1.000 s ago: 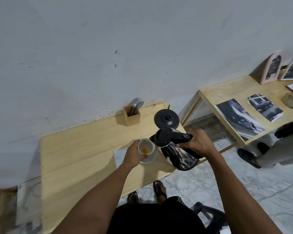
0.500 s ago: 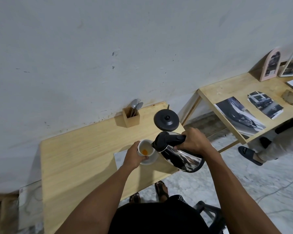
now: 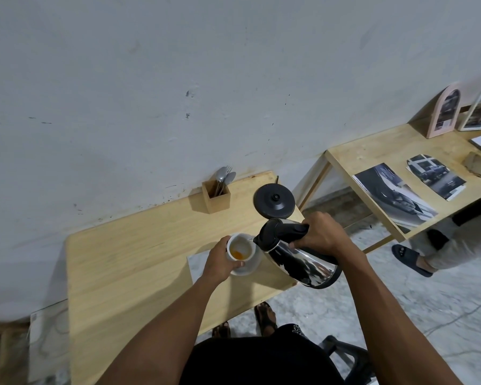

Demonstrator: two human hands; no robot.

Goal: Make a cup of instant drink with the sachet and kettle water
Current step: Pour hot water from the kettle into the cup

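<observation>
A white cup (image 3: 240, 249) with orange powder at its bottom stands on a white saucer (image 3: 250, 266) on the wooden table (image 3: 139, 257). My left hand (image 3: 218, 262) is wrapped around the cup's left side. My right hand (image 3: 321, 234) grips the black handle of a steel kettle (image 3: 300, 258), which is tipped steeply to the left with its spout at the cup's right rim. The kettle's black base (image 3: 274, 200) lies empty behind it. No sachet is visible.
A wooden box of spoons and forks (image 3: 216, 193) stands by the wall. A pale mat (image 3: 199, 266) lies under the saucer. To the right, a second table (image 3: 372, 159) holds magazines and frames, with another person's leg and sandal (image 3: 411, 255) beside it.
The kettle has tipped further to the left, its body going from slanted to nearly horizontal, and its spout has come up to the cup's rim. My left hand stays on the cup.
</observation>
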